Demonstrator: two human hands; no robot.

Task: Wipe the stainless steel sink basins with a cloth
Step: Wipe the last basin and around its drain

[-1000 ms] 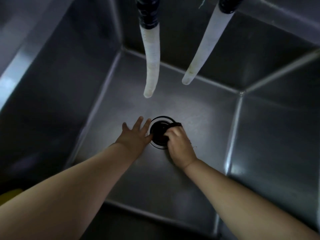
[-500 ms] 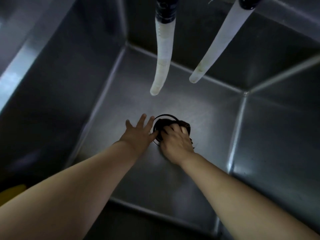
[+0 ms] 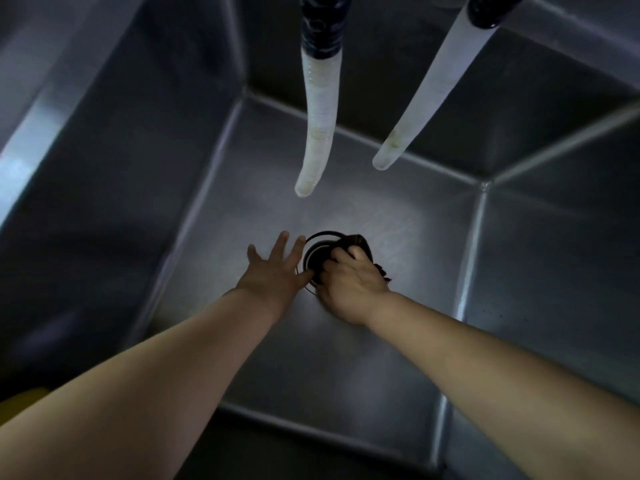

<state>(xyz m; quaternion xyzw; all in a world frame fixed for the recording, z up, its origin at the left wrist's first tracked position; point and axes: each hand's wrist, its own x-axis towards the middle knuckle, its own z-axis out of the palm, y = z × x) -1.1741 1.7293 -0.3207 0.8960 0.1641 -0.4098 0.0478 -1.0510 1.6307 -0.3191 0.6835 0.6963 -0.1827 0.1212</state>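
I look down into a deep stainless steel sink basin (image 3: 398,216). At the middle of its floor is a round black drain (image 3: 317,252). My right hand (image 3: 349,282) grips a dark cloth (image 3: 362,245) bunched over the drain's right side. My left hand (image 3: 273,271) rests flat on the basin floor just left of the drain, fingers spread and thumb touching the drain's rim. Most of the cloth is hidden under my right hand.
Two pale flexible hoses hang from dark fittings above the basin, the left hose (image 3: 318,116) ending over the floor and the right hose (image 3: 422,102) slanting toward the back wall. Steep steel walls close in on all sides. A yellow object (image 3: 20,400) shows at the lower left edge.
My right hand has moved with the cloth from the drain's near right edge up over the drain, and the cloth now shows beyond my fingers. My left hand stays flat beside the drain.
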